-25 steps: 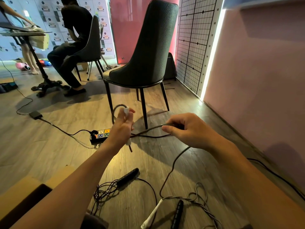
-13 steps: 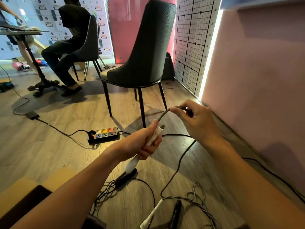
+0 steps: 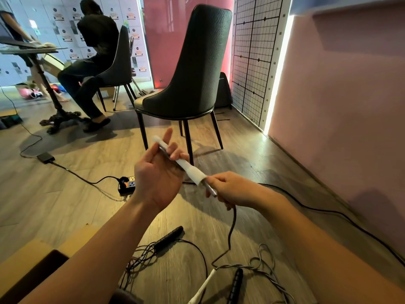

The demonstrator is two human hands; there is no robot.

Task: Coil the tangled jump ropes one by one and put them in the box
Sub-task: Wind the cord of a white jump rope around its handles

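The box (image 3: pixel 26 257) is cut by the lower left edge. The left hand (image 3: pixel 157 174) hides half the power strip (image 3: pixel 127 183). The rope (image 3: pixel 233 224) vanishes inside the right hand (image 3: pixel 232 189). The held handle (image 3: pixel 188 166) is blurred.

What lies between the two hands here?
A white rope handle, gripped by the left hand; the right hand pinches the cord at its end. Head view.

A white foam-covered jump-rope handle (image 3: pixel 188 166) is held tilted in the air, above and right of the open brown cardboard box (image 3: pixel 32 249). Its grey cord (image 3: pixel 232 224) hangs down to a twisted tangle on the floor right of the box, beside a second white handle (image 3: pixel 206 284). One black ribbed handle (image 3: pixel 168 238) lies nearer the box with its thin black cord (image 3: pixel 140 257) bunched; another black handle (image 3: pixel 236 284) lies just beside the second white one.
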